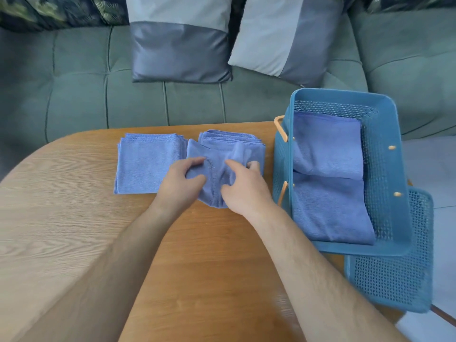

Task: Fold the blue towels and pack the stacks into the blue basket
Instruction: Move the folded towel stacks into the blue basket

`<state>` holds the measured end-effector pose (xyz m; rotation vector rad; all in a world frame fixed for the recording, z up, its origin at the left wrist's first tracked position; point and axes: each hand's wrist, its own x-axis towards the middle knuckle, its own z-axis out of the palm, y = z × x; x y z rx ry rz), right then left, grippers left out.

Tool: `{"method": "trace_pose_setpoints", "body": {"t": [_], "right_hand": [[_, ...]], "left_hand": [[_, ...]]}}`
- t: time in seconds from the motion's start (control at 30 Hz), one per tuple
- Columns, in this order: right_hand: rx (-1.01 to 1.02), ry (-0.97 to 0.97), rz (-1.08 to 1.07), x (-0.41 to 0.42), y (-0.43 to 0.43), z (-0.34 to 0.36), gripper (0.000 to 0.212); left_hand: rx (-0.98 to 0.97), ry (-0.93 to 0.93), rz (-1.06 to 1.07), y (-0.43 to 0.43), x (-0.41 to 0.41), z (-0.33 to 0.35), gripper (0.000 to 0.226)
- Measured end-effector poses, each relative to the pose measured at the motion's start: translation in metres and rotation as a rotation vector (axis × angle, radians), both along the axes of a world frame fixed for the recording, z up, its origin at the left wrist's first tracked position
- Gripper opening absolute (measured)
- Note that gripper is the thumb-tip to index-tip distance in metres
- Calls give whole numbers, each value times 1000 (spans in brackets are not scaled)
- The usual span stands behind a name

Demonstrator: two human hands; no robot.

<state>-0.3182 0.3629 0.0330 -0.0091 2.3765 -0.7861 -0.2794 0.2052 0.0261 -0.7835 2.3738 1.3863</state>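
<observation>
A folded stack of blue towels (145, 164) lies on the wooden table (74, 218), left of centre. Beside it sits a second stack (229, 139), with a crumpled blue towel (214, 178) on its near side. My left hand (177, 183) pinches that towel's left part between thumb and fingers. My right hand (241, 188) grips its right part, fingers curled into the cloth. The blue basket (385, 169) stands to the right on the table's edge and holds folded blue towels (328, 178) in two sections.
A perforated blue lid or second basket (394, 280) lies under the basket's near end, overhanging the table edge. A green sofa (86, 90) with two grey cushions (180, 45) runs behind the table. The basket has orange handles (281, 129) on its left side.
</observation>
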Motion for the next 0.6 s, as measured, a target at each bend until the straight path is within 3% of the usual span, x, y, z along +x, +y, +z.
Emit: {"method": "trace_pose_setpoints", "body": {"t": [0.33, 0.47, 0.6], "right_hand": [[-200, 323, 35, 18, 78, 84, 63], [-111, 382, -3, 22, 142, 101, 64], [-12, 324, -41, 32, 199, 94, 67]], "left_hand": [[-49, 406, -47, 49, 48, 89, 49], [-104, 392, -192, 100, 44, 93, 48], [-233, 296, -383, 157, 37, 85, 53]]}}
